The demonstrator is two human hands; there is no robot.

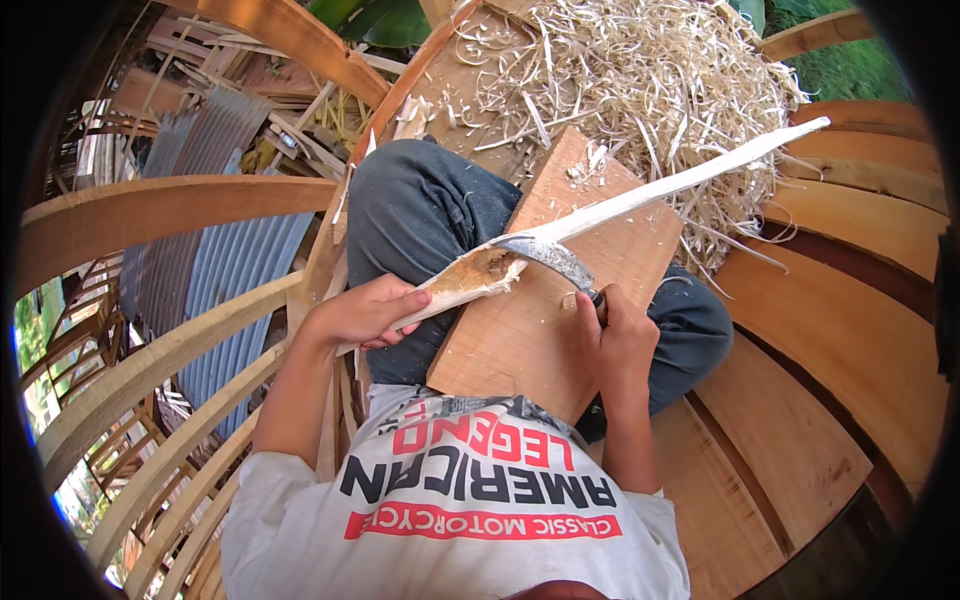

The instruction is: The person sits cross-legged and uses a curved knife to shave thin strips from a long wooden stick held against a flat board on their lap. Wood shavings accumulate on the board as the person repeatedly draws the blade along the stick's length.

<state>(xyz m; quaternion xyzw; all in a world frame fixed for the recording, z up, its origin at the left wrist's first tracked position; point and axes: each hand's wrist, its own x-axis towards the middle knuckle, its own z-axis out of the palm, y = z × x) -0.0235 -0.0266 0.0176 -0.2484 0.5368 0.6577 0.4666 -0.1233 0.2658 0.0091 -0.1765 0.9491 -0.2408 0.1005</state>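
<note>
The person's left hand (378, 308) has a closed grip around the near part of a pale length of wood (680, 185), thumb on top. The right hand (618, 335) is closed on the handle of a curved blade (553, 258), whose tip lies over the wood by a brownish, ragged patch. The wood slants across a flat board (520, 345) on the person's lap, its slim far end reaching up and to the right beyond the board.

The right grip covers most of the handle, and the left covers part of the wood. Whether the blade's edge is biting in cannot be told. The wood hides a strip of the board, and the board covers part of the dark trousers (410, 190).

Beyond the board, a big heap of curled shavings (640, 80) lies beneath the wood's far end. Curved wooden rails (170, 210) stand to the left, with corrugated sheets (225, 260) behind them; broad planks (770, 440) lie to the right.
</note>
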